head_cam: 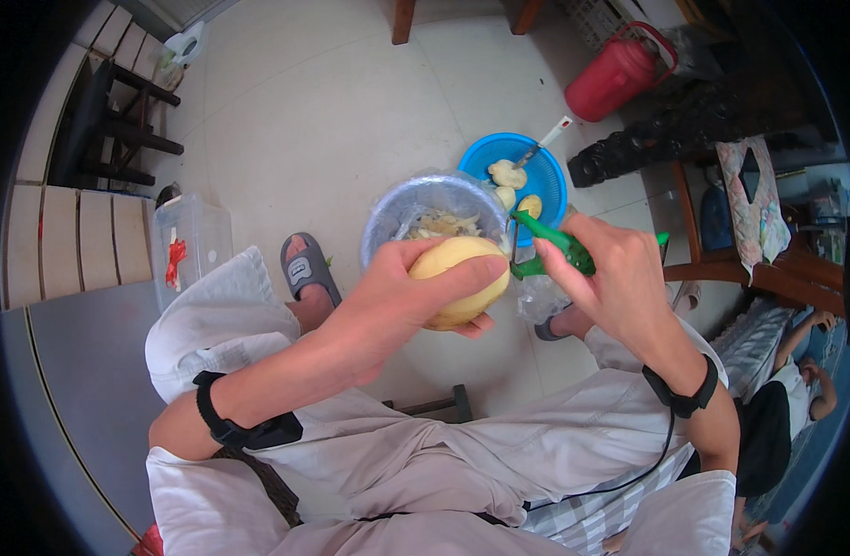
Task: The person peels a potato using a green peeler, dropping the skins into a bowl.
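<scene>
My left hand (379,306) is wrapped around a large yellow potato (459,251), its thumb lying across the top. Most of the potato's visible surface is pale and peeled, with some brownish skin low down. In my right hand (623,278) is a green Y-shaped peeler (567,244), its blade close to the potato's right side; whether it touches I cannot tell. Beyond the potato stands a round bin (377,215) lined with clear plastic, holding peelings (445,224). A blue plastic basket (555,177) beside it contains several potatoes (506,174) and a white-handled knife (555,131).
A red thermos jug (612,80) stands at the upper right, near dark carved wood furniture (647,139). On the left are a clear plastic box (195,233) and a dark stool (119,128). Another person (789,389) lies at the far right.
</scene>
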The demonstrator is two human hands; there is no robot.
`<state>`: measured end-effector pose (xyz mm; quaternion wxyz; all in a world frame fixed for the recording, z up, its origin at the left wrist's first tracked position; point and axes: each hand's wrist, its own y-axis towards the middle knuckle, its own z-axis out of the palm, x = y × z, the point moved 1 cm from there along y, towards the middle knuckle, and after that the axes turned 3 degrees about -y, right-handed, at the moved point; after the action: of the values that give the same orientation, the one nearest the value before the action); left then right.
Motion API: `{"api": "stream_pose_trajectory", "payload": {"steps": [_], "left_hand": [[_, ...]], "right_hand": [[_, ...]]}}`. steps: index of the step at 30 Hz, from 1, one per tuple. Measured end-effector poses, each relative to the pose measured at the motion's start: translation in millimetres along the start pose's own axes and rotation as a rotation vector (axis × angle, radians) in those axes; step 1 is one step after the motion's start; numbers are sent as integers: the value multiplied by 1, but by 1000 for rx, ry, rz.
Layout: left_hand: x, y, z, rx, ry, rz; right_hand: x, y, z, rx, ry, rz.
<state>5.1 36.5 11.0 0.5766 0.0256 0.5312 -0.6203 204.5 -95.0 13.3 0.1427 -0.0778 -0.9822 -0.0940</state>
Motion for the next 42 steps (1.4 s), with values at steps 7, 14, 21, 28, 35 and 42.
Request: {"api": "stream_pose_trajectory", "payload": {"steps": [7,14,21,28,35,42], "left_hand": [[-5,-3,-1,-50,109,112],[4,1,-4,-81,234,219],[0,-3,-1,-78,265,226],[5,5,-8,26,-218,-10],[9,10,-9,36,-224,24],[17,13,-7,12,-209,48]], "right_hand": [[-8,3,-2,27,-61,71],[-10,5,-7,-37,-32,92],[-10,7,-13,-18,116,234],[-14,9,-15,-37,281,310],[-7,5,-13,-24,414,182],[8,-2,-9,22,488,37]]}}
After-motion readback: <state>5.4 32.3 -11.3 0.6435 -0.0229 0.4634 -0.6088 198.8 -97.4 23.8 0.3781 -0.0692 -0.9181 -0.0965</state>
